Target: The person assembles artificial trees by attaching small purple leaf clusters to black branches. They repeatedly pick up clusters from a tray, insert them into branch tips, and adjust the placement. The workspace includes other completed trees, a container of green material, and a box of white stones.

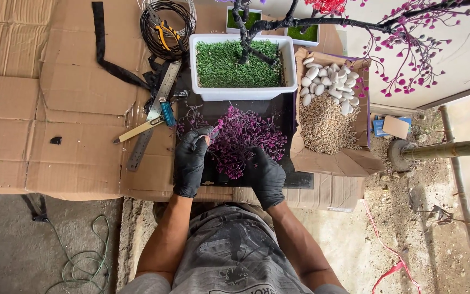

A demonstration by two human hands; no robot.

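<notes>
On black tray (295, 179) | L hand (190, 160), R hand (266, 175) in purple sprigs (246, 139), near front edge

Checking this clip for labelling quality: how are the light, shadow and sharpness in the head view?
Head view: soft, even daylight, no glare; the purple sprigs and both gloved hands, left and right, are sharp; the wall at upper right looks brighter; straight edges bow slightly toward the frame's borders.

planters: 3 (243, 93) | gloved hands: 2 (191, 158) | rulers: 1 (156, 109) | wire coils: 1 (167, 24)
</notes>
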